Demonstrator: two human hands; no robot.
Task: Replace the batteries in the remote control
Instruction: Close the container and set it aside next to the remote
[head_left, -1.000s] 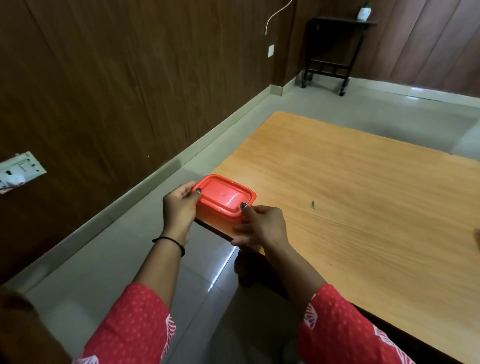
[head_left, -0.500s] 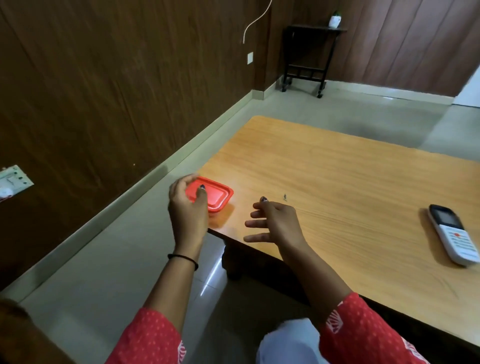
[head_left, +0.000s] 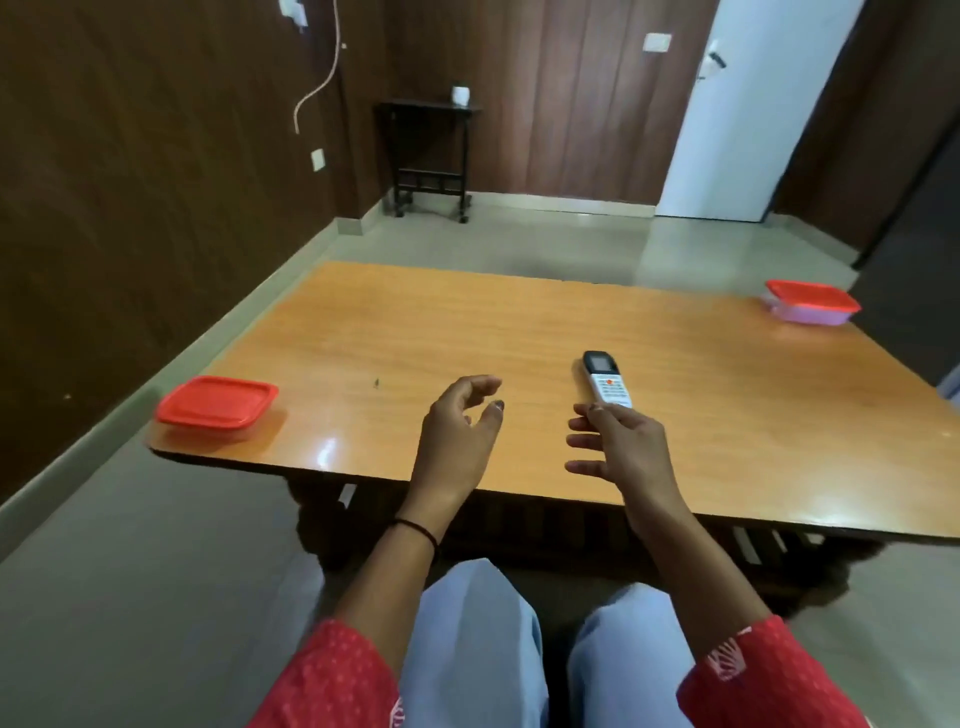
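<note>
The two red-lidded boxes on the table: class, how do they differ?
The near box sits at the table's left front corner; the far box sits at its right back corner. The near box's base looks clear, the far box's pinkish. Both have red lids, shut, and neither is touched.

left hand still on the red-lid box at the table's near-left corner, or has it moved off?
Yes, moved. The left hand has left the red-lid box and now hovers open over the table further right, near the remote.
</note>
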